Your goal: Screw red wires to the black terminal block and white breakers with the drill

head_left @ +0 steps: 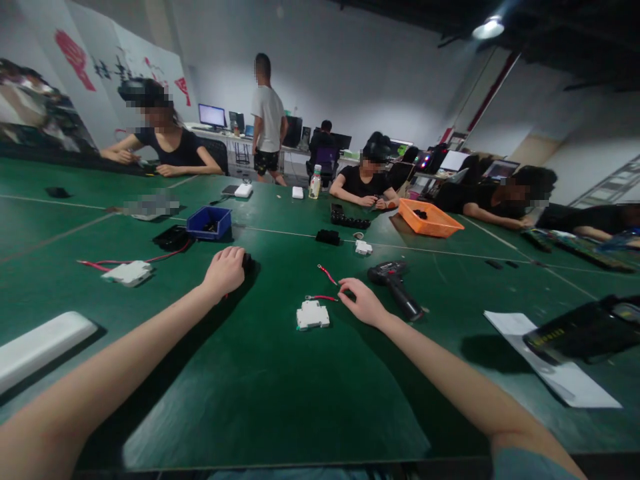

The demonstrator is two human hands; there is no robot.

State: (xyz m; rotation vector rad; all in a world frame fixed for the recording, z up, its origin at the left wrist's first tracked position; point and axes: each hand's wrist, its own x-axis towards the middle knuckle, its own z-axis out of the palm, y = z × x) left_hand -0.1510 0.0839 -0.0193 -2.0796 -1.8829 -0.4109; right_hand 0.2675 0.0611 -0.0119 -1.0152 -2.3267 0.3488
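Observation:
My left hand [226, 272] is closed around a small black object [247, 261]; most of it is hidden by the fingers. To its right, my right hand [364, 303] has thumb and forefinger curled together at the end of a short red wire [327, 273] with a metal ring terminal at its far end. A second red wire [323, 298], also with a terminal, lies just left of those fingertips. Below it sits a white circuit breaker [313, 315] on the green table [280, 400]. A black power screwdriver [397, 288] lies beyond my right hand.
Left of me are a wired white breaker [128, 273], a blue bin [209, 223] and a long white case [45, 347]. Ahead are black parts [327, 237], another white breaker [363, 247] and an orange tray [430, 219]. A black device [585, 330] rests on paper at right. Several people sit around.

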